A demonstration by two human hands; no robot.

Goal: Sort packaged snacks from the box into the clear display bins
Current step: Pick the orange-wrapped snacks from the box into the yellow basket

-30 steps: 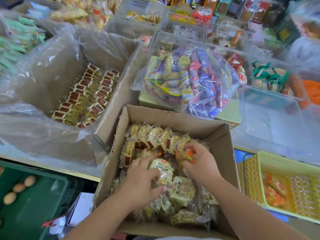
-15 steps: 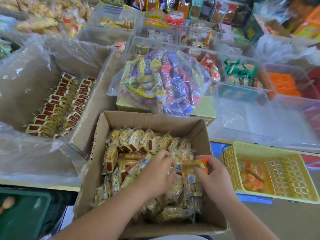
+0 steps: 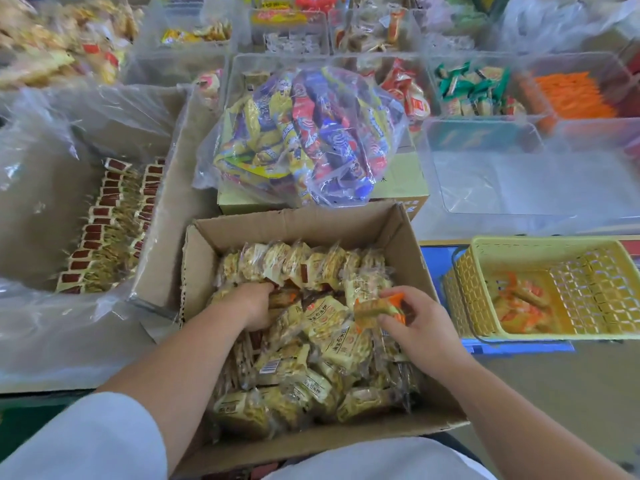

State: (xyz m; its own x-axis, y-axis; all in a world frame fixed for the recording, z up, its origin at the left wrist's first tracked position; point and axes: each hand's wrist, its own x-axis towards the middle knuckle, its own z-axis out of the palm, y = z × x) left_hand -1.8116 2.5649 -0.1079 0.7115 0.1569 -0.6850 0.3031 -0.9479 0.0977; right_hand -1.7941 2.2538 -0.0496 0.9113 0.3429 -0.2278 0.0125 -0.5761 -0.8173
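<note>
Right hand [image 3: 420, 329] pinches 1 orange-ended packet [image 3: 377, 308] over the box [image 3: 294, 226]; left hand [image 3: 254, 306] is buried among yellow packets [image 3: 329, 329], grip hidden. Their printed characters blur.

A pale table [image 3: 436, 226] carries rows of clear bins [image 3: 519, 188]. At its left stands a large plastic-lined box [image 3: 162, 216], and in the middle a yellow-green carton [image 3: 401, 188]. The open snack box [image 3: 294, 226] stands at the near edge, its underside hidden. To the right, a lower grey surface [image 3: 554, 393] bears a blue slab [image 3: 519, 348] with a yellow basket [image 3: 519, 242] on it.
</note>
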